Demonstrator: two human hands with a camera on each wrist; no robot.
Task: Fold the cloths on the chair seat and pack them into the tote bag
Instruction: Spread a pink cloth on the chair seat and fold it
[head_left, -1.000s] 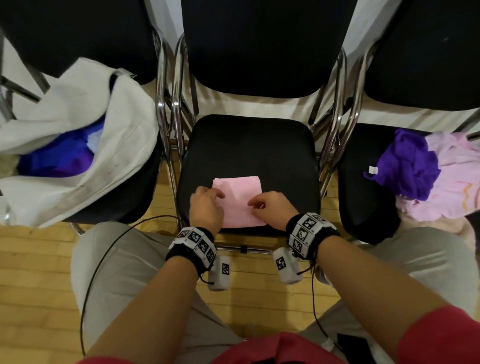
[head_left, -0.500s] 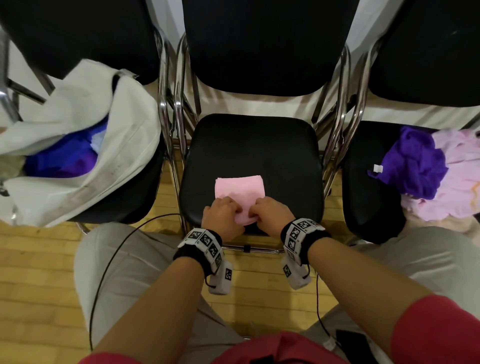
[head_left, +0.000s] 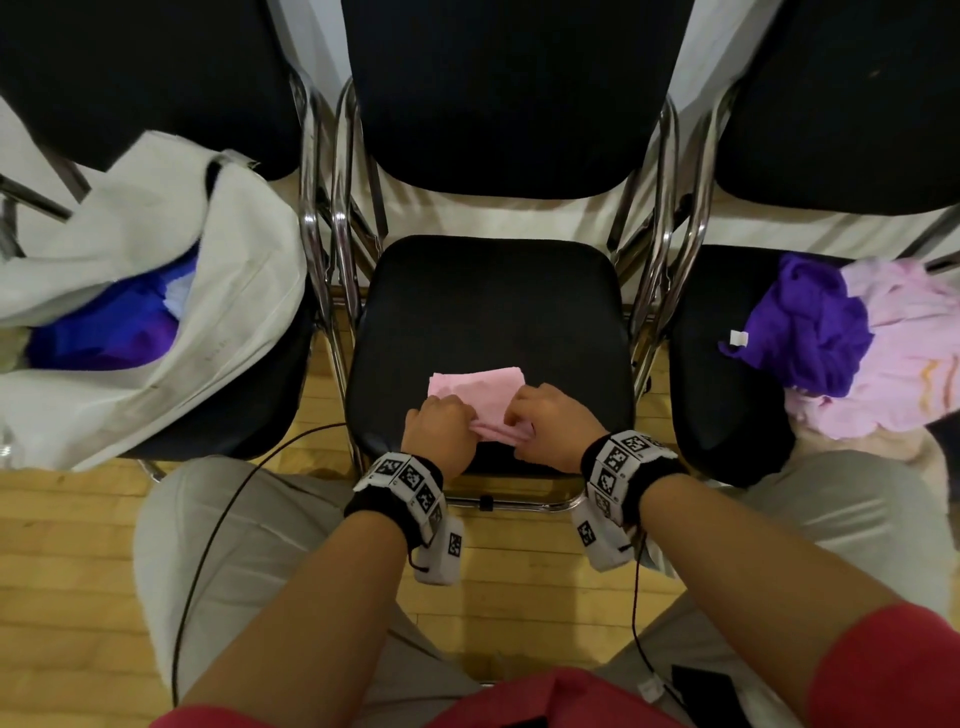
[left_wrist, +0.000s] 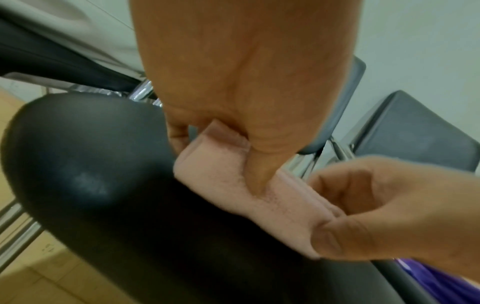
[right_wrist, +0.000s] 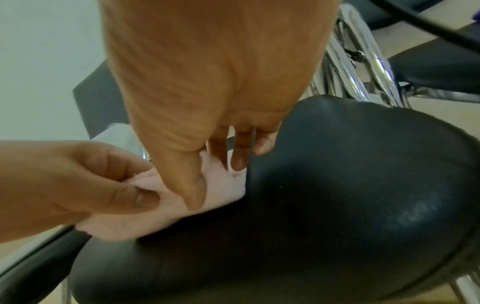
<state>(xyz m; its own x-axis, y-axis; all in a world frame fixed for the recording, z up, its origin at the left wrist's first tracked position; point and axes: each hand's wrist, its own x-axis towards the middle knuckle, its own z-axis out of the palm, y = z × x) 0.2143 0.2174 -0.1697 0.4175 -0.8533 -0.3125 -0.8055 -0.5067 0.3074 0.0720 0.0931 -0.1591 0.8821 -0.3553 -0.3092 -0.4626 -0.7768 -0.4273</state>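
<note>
A folded pink cloth (head_left: 475, 395) lies near the front of the middle chair's black seat (head_left: 493, 312). My left hand (head_left: 441, 431) pinches its near left edge; thumb and fingers clamp the folded layers of the pink cloth (left_wrist: 233, 185). My right hand (head_left: 553, 423) pinches the near right edge of the pink cloth (right_wrist: 221, 185). The near edge is lifted a little off the seat. A white tote bag (head_left: 156, 312) lies open on the left chair with blue and purple cloth (head_left: 104, 332) inside.
On the right chair seat (head_left: 717, 374) lies a heap of a purple cloth (head_left: 810, 327) and pale pink cloths (head_left: 893, 364). Chrome chair frames (head_left: 322, 260) stand between the seats. A black cable (head_left: 218, 519) runs over my left knee. The floor is wood.
Both hands slid from the cloth's top toward its near edge and now pinch it, lifting that edge. The cloth shows as shorter front to back.
</note>
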